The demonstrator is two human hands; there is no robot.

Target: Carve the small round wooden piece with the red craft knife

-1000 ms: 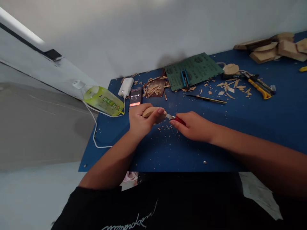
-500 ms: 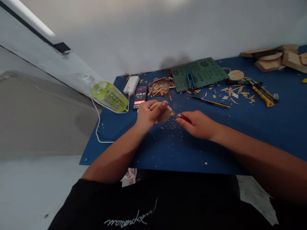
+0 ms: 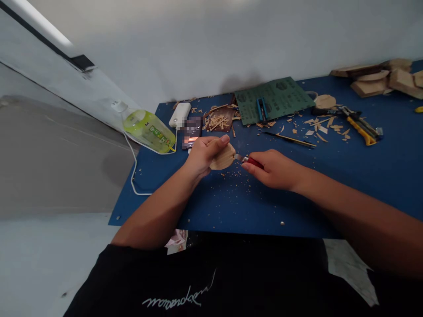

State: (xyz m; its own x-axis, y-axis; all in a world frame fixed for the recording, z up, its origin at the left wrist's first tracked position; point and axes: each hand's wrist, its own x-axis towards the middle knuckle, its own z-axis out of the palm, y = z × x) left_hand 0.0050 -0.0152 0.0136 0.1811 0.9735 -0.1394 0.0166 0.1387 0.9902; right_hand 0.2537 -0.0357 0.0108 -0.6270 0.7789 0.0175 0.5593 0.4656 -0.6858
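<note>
Here, left hand grasping a carved wooden piece, right hand clenching a red-handled knife

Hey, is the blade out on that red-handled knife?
Out: the short metal blade sticks out past the red handle in the right hand, reaching the edge of the wooden piece.

Left hand holds wood blank, right hand knife

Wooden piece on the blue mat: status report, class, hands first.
Left hand gripping pale curved wooden piece. Right hand holding red-handled knife, blade at its edge. Pale wood crumbs on blue mat.
</note>
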